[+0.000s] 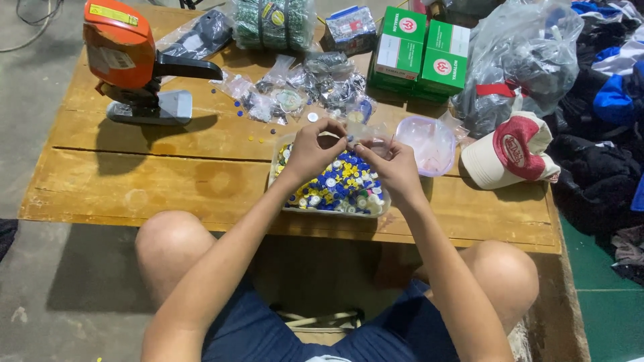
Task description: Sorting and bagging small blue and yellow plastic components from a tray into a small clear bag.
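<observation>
Head view: both hands over the button tray (285, 175). My left hand (310, 153) pinches the small clear bag (365, 131) open, my right hand (396, 167) pinches its other edge. I keep the mouth wide, directly above the tray, so dropped buttons (339, 184) land back in.

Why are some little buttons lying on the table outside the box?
A few loose buttons lie scattered on the wooden table, away from the full tray of buttons under both hands. They look spilled. Nothing looks broken.
</observation>
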